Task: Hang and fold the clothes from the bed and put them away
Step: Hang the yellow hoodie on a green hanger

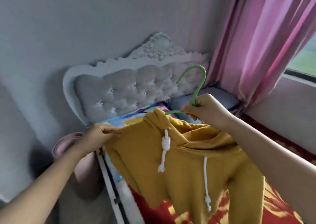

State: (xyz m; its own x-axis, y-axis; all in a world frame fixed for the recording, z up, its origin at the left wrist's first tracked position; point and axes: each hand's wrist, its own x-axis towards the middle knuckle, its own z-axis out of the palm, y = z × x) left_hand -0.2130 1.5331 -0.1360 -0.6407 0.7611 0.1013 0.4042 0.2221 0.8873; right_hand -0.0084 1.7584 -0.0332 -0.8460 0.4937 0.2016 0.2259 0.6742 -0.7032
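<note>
A mustard-yellow hoodie (184,169) with white drawstrings hangs in the air over the bed (153,211). My right hand (203,108) grips the neck of a green hanger (196,80), whose hook curves up above my fist and whose arm runs down into the hoodie's neck opening. My left hand (100,135) pinches the hoodie's left shoulder and holds the cloth out sideways. The lower part of the hanger is hidden inside the garment.
The bed has a red and yellow blanket, a multicoloured pillow (136,116) and a grey pillow (213,97) against a tufted grey headboard (130,87). A pink curtain (259,44) hangs at the right by a window. A pink object (68,143) sits on the floor left of the bed.
</note>
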